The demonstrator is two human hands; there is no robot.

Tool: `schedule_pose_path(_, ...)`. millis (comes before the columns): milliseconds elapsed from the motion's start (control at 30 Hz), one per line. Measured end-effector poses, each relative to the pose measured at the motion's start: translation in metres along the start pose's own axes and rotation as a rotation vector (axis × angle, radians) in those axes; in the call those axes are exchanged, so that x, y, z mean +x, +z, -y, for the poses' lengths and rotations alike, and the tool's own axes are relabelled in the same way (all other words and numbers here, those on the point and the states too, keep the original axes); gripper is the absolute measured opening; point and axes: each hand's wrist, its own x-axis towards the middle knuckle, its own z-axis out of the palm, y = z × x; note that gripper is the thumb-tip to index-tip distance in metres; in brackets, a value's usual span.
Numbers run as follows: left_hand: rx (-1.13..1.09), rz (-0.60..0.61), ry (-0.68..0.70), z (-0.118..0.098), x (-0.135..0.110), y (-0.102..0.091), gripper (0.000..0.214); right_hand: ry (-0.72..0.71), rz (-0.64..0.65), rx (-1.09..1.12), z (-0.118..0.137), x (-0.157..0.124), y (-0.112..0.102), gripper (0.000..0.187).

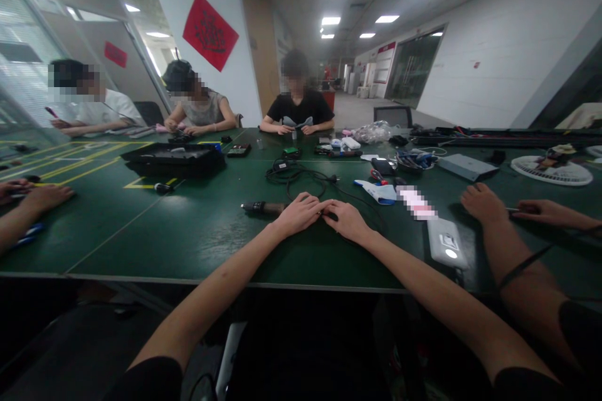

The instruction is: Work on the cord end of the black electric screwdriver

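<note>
Near the middle of the table my left hand [301,214] lies over the rear end of a corded cylindrical tool with a brownish body and a dark, metal-tipped front [262,207]. The tip points left. Close against it, my right hand [347,220] bends its fingers inward, and the fingertips of both hands meet. A small dark bit shows between them, too hidden to name. Both hands are closed. Beyond them a black cable [301,177] lies in loose loops, with its plug [333,179] to the right.
A black tray [174,160] stands at left. On the right lie a blue-white packet [377,192], a white power bank [446,243], a grey flat box [468,166] and a white fan grille [551,170]. A neighbour's hands [486,203] work close on the right; other people sit opposite.
</note>
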Motion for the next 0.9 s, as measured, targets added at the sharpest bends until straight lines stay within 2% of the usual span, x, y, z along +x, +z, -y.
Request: schedule_pose_path(900,-0.048,-0.014,0.015,-0.0002,-0.0014,0.0003,0.065,0.026,-0.003,-0.013,0.0036,0.0000,-0.0018,0.016)
